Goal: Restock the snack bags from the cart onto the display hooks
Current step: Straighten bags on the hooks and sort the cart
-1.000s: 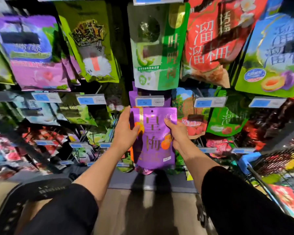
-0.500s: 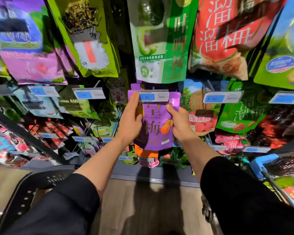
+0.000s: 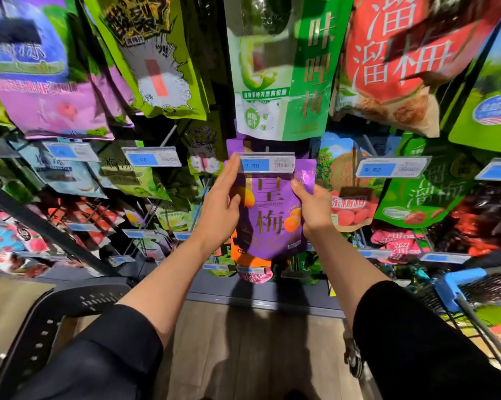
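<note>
Step in hand: hanging. We hold one purple snack bag (image 3: 272, 215) against the display, both hands on it. Our left hand (image 3: 219, 209) lies along its left edge, fingers straight and reaching up to the price tag, thumb pressing the bag's front. Our right hand (image 3: 312, 209) pinches the right edge near the top corner. The bag's top sits just behind the price tag (image 3: 266, 163) at the hook's near end; the hook itself is hidden, so we cannot tell whether the bag's hole is on it yet.

Next move, as we judge it: line the hole up with the hook tip, push the bag towards the far end, then let go.

Count:
- Purple snack bags in hand: one; another purple top shows behind it.
- Hands: two.
- Cart (image 3: 457, 293): one, near right, blue handle; its bags are too blurred to count.
- Price tags readable in this row: two, the second (image 3: 390, 168) to the right.
</note>
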The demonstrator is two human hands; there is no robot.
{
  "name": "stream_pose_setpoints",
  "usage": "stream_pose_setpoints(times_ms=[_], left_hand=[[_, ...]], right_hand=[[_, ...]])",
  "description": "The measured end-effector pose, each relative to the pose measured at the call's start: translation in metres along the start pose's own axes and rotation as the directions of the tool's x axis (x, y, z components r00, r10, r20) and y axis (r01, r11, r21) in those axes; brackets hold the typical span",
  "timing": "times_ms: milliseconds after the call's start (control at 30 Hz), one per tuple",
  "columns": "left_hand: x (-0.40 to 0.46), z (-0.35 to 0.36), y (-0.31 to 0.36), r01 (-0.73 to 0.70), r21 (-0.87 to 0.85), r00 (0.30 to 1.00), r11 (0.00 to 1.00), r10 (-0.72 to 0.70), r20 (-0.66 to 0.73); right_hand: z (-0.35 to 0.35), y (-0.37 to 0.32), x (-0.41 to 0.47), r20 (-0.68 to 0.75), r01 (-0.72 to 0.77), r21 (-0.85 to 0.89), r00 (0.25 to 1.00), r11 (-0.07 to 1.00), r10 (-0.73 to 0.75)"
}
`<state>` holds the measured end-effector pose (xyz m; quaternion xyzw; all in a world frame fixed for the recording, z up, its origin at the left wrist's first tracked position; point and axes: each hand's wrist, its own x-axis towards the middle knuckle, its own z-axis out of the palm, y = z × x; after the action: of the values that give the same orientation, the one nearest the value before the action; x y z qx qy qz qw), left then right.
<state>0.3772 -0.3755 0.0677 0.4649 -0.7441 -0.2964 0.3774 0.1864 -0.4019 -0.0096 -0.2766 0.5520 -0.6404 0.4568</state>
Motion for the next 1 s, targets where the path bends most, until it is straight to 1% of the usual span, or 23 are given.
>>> stream_pose_setpoints(times_ms=[67, 233, 333, 500, 667, 800, 867, 933, 1000], left_hand=[[0.000, 0.000, -0.001, -0.001, 0.000, 1.000, 1.000, 0.001, 0.000], [0.000, 0.003, -0.001, 0.000, -0.003, 1.000, 1.000, 0.000, -0.003], [0.000, 0.004, -0.003, -0.008, -0.009, 1.000, 1.000, 0.008, -0.005], [0.000, 0.003, -0.005, -0.012, -0.013, 1.000, 1.000, 0.012, -0.013], [0.000, 0.004, -0.006, -0.017, -0.001, 1.000, 1.000, 0.017, -0.009], [0.001, 0.004, -0.008, -0.028, 0.015, 1.000, 0.999, 0.028, -0.008], [0.001, 0.004, -0.008, -0.040, 0.019, 0.999, 0.999, 0.040, -0.011], [0.001, 0.005, -0.007, -0.044, 0.026, 0.999, 0.999, 0.044, -0.004], [0.000, 0.006, -0.007, -0.035, 0.028, 0.999, 0.999, 0.035, -0.005]], right_hand=[[-0.002, 0.000, -0.001, 0.013, 0.000, 0.028, 1.000, 1.000, 0.000], [0.007, -0.014, -0.004, 0.055, 0.023, 0.016, 0.998, 1.000, -0.024], [0.011, -0.014, -0.005, 0.046, 0.033, -0.005, 0.998, 0.999, -0.033], [0.009, -0.007, -0.006, 0.022, 0.051, 0.055, 0.998, 0.997, -0.052], [0.011, -0.004, 0.004, 0.008, 0.041, 0.051, 0.999, 0.998, -0.041], [0.022, -0.005, 0.023, -0.099, 0.032, -0.031, 0.995, 0.999, -0.035], [0.031, -0.009, 0.036, -0.158, 0.056, -0.079, 0.985, 0.995, -0.068], [0.036, -0.014, 0.047, -0.195, 0.072, -0.154, 0.975, 0.985, -0.102], [0.035, -0.016, 0.056, -0.201, 0.072, -0.261, 0.971, 0.963, -0.127]])
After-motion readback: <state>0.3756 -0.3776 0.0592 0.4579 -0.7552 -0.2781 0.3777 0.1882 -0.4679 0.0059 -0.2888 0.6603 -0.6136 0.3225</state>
